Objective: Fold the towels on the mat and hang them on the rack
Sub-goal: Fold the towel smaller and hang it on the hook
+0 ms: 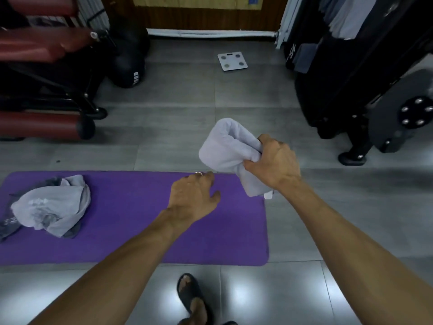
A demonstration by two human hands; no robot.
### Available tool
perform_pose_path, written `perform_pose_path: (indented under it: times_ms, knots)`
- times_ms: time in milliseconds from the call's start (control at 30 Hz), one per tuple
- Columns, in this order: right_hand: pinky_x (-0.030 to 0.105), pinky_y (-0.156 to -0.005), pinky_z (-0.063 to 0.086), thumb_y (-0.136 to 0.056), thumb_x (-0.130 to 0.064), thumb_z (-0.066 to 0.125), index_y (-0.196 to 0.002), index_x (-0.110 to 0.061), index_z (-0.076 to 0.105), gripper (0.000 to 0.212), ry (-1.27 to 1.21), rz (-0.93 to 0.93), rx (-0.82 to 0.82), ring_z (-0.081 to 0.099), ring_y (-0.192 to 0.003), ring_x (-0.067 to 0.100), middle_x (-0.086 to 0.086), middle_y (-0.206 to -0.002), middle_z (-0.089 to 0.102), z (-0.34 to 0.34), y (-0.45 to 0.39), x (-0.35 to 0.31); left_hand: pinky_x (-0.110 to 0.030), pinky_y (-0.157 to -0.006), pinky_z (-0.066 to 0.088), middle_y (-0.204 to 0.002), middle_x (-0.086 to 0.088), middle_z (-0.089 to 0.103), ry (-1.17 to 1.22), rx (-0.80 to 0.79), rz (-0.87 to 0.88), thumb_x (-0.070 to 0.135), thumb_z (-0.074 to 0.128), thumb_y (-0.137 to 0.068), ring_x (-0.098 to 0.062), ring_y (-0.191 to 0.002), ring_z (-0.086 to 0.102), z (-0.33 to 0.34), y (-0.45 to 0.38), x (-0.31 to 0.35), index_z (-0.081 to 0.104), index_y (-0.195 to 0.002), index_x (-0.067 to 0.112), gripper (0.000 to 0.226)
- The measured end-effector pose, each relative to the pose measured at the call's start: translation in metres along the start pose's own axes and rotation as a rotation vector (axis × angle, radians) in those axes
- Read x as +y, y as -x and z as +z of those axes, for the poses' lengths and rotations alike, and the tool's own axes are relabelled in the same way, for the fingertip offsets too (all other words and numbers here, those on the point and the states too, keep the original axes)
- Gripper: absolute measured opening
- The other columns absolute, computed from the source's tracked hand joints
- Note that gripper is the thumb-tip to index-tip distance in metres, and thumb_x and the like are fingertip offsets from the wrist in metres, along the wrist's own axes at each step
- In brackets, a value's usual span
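Head view: right hand point(274, 164) grips a folded white towel point(226, 151) above the mat's point(140, 231) far right corner; left hand point(194, 195) hangs loose, holding nothing. Better support the fold with both hands before carrying to the rack point(351, 31).

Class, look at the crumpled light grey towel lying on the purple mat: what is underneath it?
A darker grey cloth pokes out beneath the light grey towel, at its left and lower edges, all lying on the purple mat. How far the dark cloth extends underneath is hidden.
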State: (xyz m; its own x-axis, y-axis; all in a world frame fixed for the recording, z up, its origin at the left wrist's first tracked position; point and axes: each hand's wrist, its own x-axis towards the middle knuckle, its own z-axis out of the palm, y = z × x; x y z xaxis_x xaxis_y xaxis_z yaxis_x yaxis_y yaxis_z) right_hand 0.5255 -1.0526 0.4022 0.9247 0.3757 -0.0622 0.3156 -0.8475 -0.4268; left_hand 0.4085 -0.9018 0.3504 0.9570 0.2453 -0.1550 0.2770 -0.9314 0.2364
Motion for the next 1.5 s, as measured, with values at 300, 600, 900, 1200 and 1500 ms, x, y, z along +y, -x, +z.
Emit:
perform_pose_path:
  times_ms: [300,600,900,1200,1500]
  knots:
    - [0.031,-0.062,0.043,-0.080,-0.037,0.065,-0.094,-0.017,0.050,0.029,0.003,0.072,0.089,0.056,-0.073,0.023,-0.002,-0.082,0.057,-0.089,-0.092,0.085,-0.030,-0.079,0.050,-0.099,0.006,0.066,-0.052,0.017,0.073,0.051,0.053,-0.086,-0.021,-0.095,0.064,-0.018,-0.116,0.079,0.057,-0.105,0.024,0.033]
    - [0.034,-0.065,0.047,-0.080,-0.036,0.066,-0.093,-0.015,0.050,0.029,-0.044,-0.002,0.077,0.057,-0.075,0.024,-0.003,-0.083,0.055,-0.171,-0.234,0.205,-0.028,-0.076,0.046,-0.101,0.007,0.066,-0.002,0.042,-0.059,0.050,0.054,-0.087,-0.019,-0.094,0.064,-0.022,-0.251,0.207,0.059,-0.106,0.025,0.032]
    - [0.040,-0.070,0.051,-0.081,-0.033,0.067,-0.093,-0.010,0.050,0.031,0.010,-0.137,0.070,0.062,-0.078,0.031,0.007,-0.088,0.063,-0.251,-0.364,0.303,-0.031,-0.083,0.049,-0.106,0.005,0.066,0.030,0.096,-0.122,0.050,0.053,-0.087,-0.022,-0.099,0.063,-0.057,-0.391,0.333,0.058,-0.109,0.025,0.033]
    - [0.041,-0.080,0.048,-0.085,-0.037,0.063,-0.100,-0.014,0.053,0.029,0.124,-0.205,-0.058,0.062,-0.085,0.027,-0.002,-0.091,0.060,-0.266,-0.507,0.373,-0.034,-0.086,0.047,-0.116,0.004,0.057,0.160,0.112,-0.080,0.056,0.066,-0.078,-0.018,-0.117,0.048,-0.076,-0.560,0.357,0.055,-0.112,0.024,0.048]
    - [0.049,-0.103,0.036,-0.076,-0.025,0.066,-0.106,-0.020,0.054,0.032,-0.098,-0.118,-0.335,0.056,-0.096,0.016,-0.008,-0.097,0.056,-0.278,-0.631,0.402,-0.016,-0.075,0.048,-0.107,0.021,0.063,0.756,-0.125,0.161,0.021,0.078,-0.068,-0.002,-0.102,0.060,-0.099,-0.699,0.395,0.046,-0.117,0.040,0.062]
